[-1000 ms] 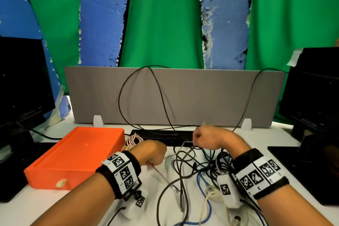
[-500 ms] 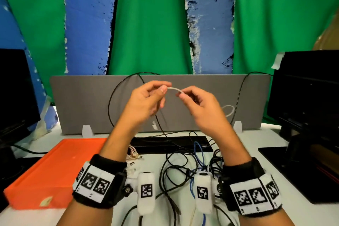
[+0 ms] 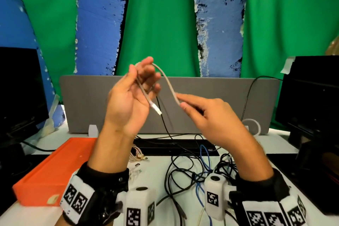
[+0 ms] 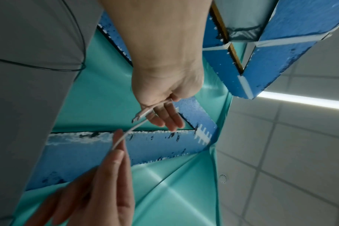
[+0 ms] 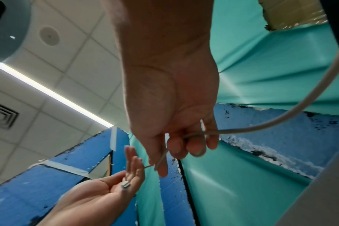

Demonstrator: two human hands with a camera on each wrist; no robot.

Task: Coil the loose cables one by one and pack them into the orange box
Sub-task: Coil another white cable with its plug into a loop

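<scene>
**First loop going onto the left hand**

Both hands are up above the orange box, working one white cable. The left hand is palm-up with fingers spread and nearly straight; the cable's plug end lies across the palm and the cord bends over the fingertips — whether the thumb pins it, I cannot tell. The right hand, further from the box, pinches the cord between thumb and forefinger, its other fingers curled loosely round the slack trailing away.

This looks like the start of coiling the first cable, not yet packing. The remaining cables lie tangled on the desk just beside the box. Next, I'd judge, the right hand must sweep the cord round the left fingers — keeping the plug trapped so the loop doesn't slip.
</scene>
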